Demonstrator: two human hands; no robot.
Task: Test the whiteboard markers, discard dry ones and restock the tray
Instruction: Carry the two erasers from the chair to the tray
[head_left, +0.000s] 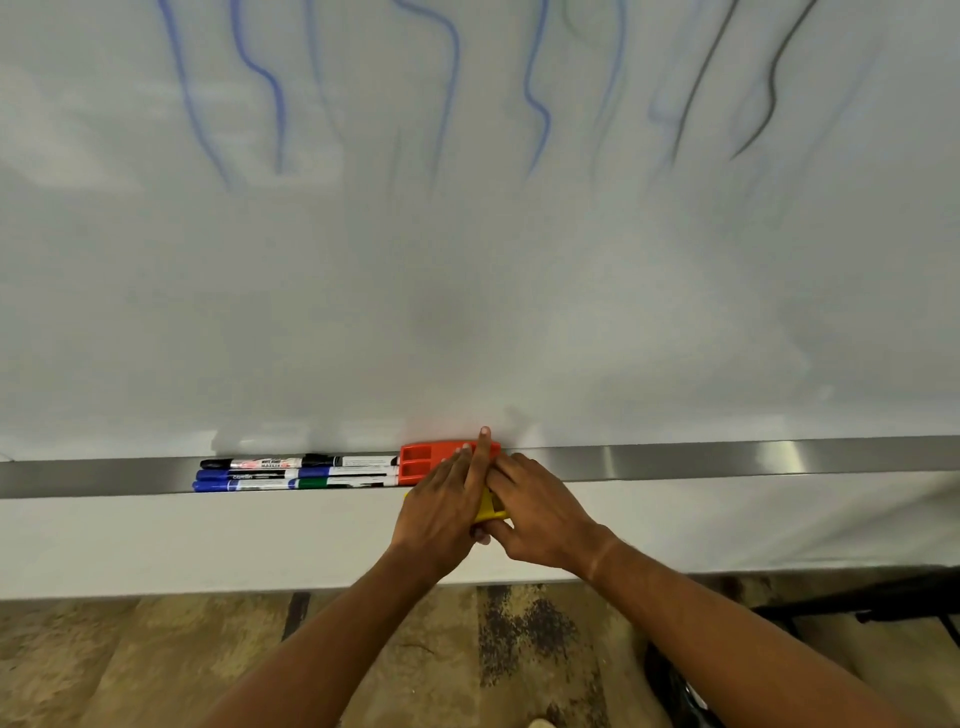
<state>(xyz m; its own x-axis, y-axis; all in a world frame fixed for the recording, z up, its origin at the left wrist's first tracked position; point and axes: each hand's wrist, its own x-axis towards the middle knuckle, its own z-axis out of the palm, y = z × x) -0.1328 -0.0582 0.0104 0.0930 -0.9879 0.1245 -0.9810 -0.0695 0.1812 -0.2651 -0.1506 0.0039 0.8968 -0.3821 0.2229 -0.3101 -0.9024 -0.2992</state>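
Observation:
Several capped markers lie in rows on the metal tray (727, 460): black markers (270, 462) at the back, blue ones (260, 474) in the middle, and a blue and a green one (317, 483) in front. An orange plastic block (421, 460) sits just right of them. My left hand (444, 506) lies with straight fingers over a yellow object (488, 508), its longest finger reaching across the orange block to the whiteboard (467, 286). My right hand (543, 512) pinches the yellow object between curled fingers and thumb. Most of the yellow object is hidden.
Blue and black test strokes (270, 88) run down the upper whiteboard. The tray stretches bare to the right of my hands. Below the board is a worn brownish floor (156, 660), with dark frame parts (857, 608) at the lower right.

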